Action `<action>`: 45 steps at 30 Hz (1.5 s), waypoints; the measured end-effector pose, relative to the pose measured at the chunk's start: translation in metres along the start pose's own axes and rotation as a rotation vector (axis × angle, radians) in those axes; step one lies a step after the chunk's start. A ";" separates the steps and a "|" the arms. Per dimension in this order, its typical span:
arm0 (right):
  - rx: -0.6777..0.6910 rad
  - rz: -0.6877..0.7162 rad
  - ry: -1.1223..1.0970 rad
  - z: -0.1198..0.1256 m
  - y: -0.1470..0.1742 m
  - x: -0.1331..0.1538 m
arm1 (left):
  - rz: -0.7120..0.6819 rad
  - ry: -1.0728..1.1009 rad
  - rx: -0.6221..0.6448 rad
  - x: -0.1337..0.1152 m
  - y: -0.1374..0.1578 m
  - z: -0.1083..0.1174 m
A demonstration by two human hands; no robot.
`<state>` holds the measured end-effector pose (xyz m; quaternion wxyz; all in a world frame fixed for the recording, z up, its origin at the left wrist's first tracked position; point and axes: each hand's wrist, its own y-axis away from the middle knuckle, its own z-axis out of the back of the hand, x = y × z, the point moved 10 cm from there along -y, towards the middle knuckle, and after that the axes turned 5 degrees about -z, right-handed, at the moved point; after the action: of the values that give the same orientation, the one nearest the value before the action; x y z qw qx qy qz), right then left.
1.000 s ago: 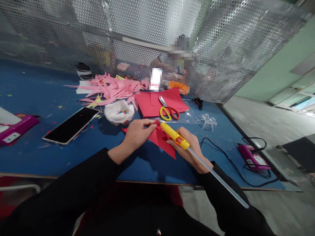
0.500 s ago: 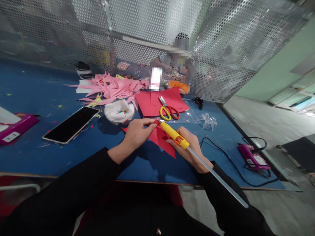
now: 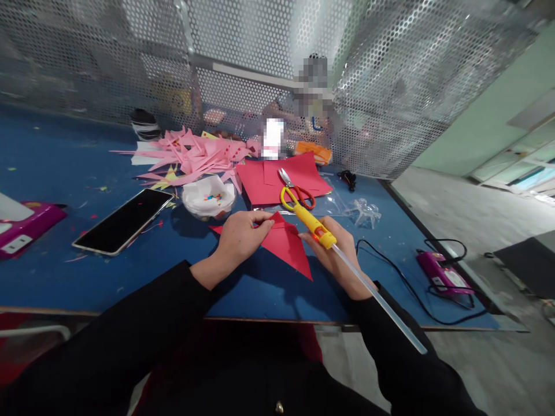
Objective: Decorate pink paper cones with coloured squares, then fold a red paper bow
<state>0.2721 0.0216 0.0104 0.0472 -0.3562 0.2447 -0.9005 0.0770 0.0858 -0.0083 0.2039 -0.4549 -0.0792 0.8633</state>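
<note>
My left hand (image 3: 243, 238) pinches a folded piece of red paper (image 3: 289, 248) near its upper point, thumb on top. The paper's wide lower corner hangs toward me over the blue table. In my right hand (image 3: 333, 248) is a yellow hot glue gun (image 3: 309, 219), held just right of the paper. Its front end points up and left, over the scissors' handles in this view. A long clear glue stick (image 3: 377, 294) runs out of its back, above my sleeve. An orange-red glow shows in the gun's body.
Scissors (image 3: 298, 193) lie on red paper sheets (image 3: 255, 182) ahead. A lined bowl (image 3: 208, 199) with small colourful bits, a phone (image 3: 124, 221) and pink paper pieces (image 3: 199, 151) sit left. Rightward are a purple power strip (image 3: 444, 274) and its black cable. A perforated screen (image 3: 251, 34) stands behind.
The glue gun's front end has come away from the folded red paper, moving up and right. My left hand keeps its pinch, and more of the paper shows.
</note>
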 end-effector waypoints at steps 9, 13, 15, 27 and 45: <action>0.018 -0.387 0.031 0.022 -0.042 -0.094 | -0.223 -0.261 -0.022 -0.016 0.004 -0.009; -0.114 -0.422 0.284 0.070 -0.068 -0.119 | -0.382 -0.381 -0.013 -0.031 0.008 -0.016; -0.138 -0.451 0.409 0.084 -0.072 -0.127 | -0.458 -0.419 0.044 -0.037 0.013 -0.025; -0.099 -0.455 0.736 0.087 -0.058 -0.131 | -0.692 -0.766 0.309 -0.047 0.048 -0.060; 0.440 0.489 0.312 -0.059 0.067 0.043 | -0.629 -0.731 0.492 -0.036 0.063 -0.062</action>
<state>0.1951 -0.0241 -0.0319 0.2990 -0.1267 0.1272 -0.9372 0.1285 0.0108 -0.0373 0.5122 -0.0179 -0.0729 0.8556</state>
